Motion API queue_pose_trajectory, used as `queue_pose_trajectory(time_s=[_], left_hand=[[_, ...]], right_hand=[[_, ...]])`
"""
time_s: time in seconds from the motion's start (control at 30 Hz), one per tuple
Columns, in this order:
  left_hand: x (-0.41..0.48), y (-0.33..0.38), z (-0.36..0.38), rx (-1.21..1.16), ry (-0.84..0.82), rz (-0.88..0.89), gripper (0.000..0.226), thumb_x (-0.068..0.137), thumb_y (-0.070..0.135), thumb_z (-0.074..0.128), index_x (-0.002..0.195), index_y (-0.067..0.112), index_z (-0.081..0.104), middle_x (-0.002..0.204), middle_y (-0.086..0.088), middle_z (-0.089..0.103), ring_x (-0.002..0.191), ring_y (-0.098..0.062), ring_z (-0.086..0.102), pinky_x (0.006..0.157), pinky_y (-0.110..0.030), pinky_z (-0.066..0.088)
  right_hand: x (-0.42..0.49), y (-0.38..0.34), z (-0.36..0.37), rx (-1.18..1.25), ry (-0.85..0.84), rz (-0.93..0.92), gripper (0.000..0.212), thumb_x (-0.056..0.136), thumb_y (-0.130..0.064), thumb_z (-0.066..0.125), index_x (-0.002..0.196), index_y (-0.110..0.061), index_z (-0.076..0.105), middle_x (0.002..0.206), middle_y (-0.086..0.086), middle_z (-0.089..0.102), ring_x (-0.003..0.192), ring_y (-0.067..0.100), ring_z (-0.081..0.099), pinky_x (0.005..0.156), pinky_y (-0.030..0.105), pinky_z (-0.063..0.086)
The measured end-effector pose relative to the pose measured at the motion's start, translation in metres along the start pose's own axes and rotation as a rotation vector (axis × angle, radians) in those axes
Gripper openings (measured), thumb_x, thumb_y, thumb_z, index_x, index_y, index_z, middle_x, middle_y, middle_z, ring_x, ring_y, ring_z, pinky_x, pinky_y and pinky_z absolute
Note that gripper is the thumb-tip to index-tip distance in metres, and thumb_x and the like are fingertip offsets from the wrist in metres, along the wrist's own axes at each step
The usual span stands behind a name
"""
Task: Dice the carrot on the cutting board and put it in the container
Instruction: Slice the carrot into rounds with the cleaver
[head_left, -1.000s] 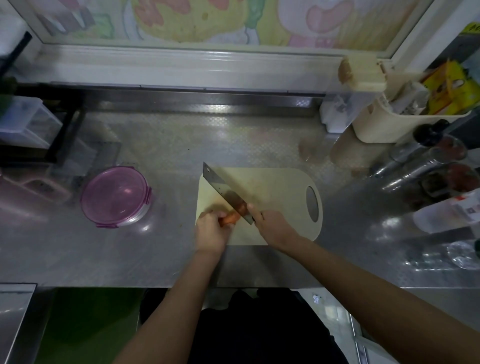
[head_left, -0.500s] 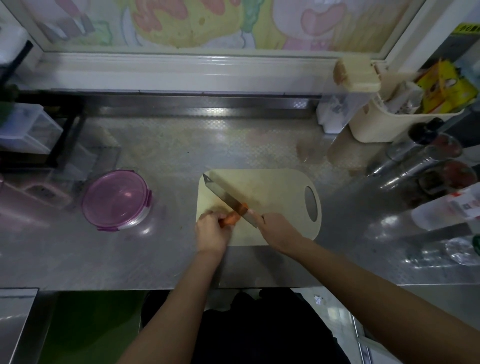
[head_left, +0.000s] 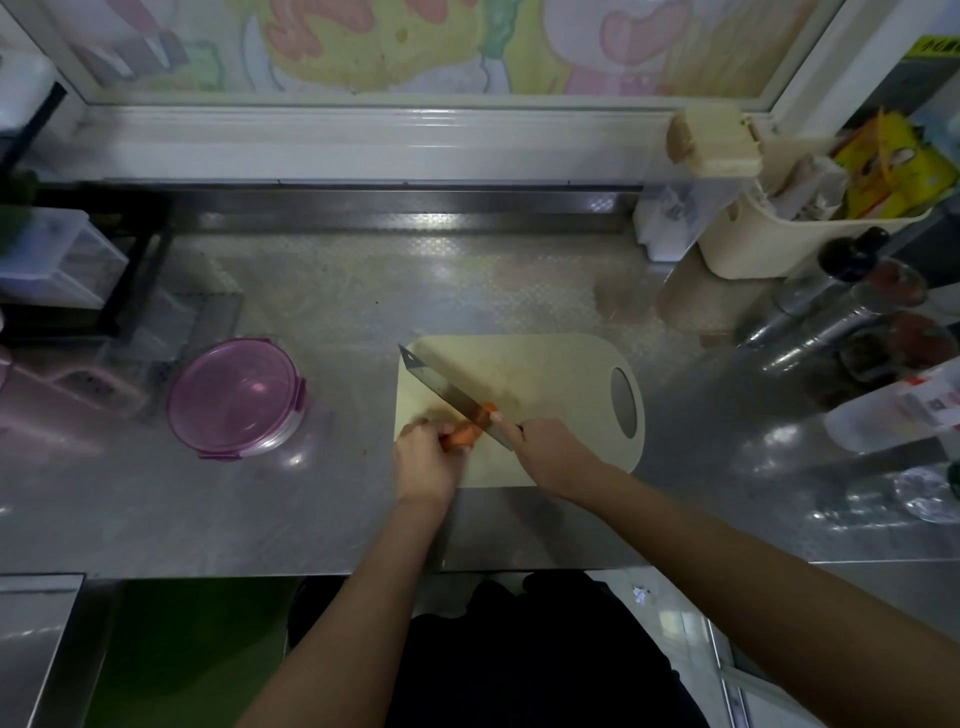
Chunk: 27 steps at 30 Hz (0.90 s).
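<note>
While under one knife, one carrot

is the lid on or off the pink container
On: the pink lid sits flat over the round container, left of the cutting board.

The steel cleaver-style knife in the right hand showed its broad flat side a second ago. It has since tipped nearly edge-on and come down across the orange carrot, whose short end now shows beyond the blade.
</note>
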<state>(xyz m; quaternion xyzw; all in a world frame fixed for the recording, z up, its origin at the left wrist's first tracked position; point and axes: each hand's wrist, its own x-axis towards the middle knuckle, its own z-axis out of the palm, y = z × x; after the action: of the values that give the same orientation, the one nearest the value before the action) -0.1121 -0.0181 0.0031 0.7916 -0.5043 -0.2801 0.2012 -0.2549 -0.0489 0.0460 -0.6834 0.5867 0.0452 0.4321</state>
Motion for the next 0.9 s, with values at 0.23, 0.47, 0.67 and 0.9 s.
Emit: queue_pose_trajectory(time_s=[0.23, 0.47, 0.67, 0.9], left_hand=[[-0.001, 0.001, 0.001, 0.015, -0.001, 0.000, 0.025, 0.073, 0.015, 0.075, 0.097, 0.014, 0.073, 0.098, -0.009, 0.066, 0.094, -0.027, 0.058, 0.084, -0.032, 0.044], [0.000, 0.002, 0.001, -0.008, 0.010, -0.017, 0.022, 0.073, 0.016, 0.075, 0.095, 0.015, 0.074, 0.095, -0.009, 0.068, 0.092, -0.026, 0.059, 0.084, -0.032, 0.047], [0.002, 0.004, 0.000, -0.025, 0.018, -0.032, 0.022, 0.072, 0.019, 0.075, 0.093, 0.013, 0.075, 0.095, -0.011, 0.069, 0.090, -0.027, 0.061, 0.082, -0.029, 0.045], [0.001, 0.005, -0.002, -0.043, -0.005, -0.035, 0.024, 0.070, 0.017, 0.076, 0.093, 0.013, 0.075, 0.099, -0.009, 0.069, 0.089, -0.024, 0.063, 0.082, -0.023, 0.044]], right_hand=[[0.003, -0.005, -0.006, 0.112, 0.012, 0.072, 0.049, 0.103, -0.020, 0.023, 0.149, -0.005, 0.015, 0.113, 0.022, 0.054, 0.100, 0.031, 0.056, 0.085, 0.038, 0.039], [0.004, -0.007, -0.004, 0.086, 0.003, 0.041, 0.053, 0.103, -0.037, 0.020, 0.125, -0.001, 0.051, 0.100, 0.026, 0.057, 0.099, 0.035, 0.057, 0.080, 0.036, 0.039], [0.008, -0.007, 0.003, 0.021, -0.007, 0.030, 0.059, 0.101, -0.047, 0.022, 0.102, 0.000, 0.059, 0.071, 0.008, 0.047, 0.081, 0.027, 0.051, 0.071, 0.033, 0.034], [0.017, -0.011, 0.016, 0.059, 0.031, 0.000, 0.053, 0.103, -0.039, 0.026, 0.112, 0.001, 0.059, 0.095, 0.024, 0.059, 0.093, 0.034, 0.058, 0.078, 0.037, 0.040]])
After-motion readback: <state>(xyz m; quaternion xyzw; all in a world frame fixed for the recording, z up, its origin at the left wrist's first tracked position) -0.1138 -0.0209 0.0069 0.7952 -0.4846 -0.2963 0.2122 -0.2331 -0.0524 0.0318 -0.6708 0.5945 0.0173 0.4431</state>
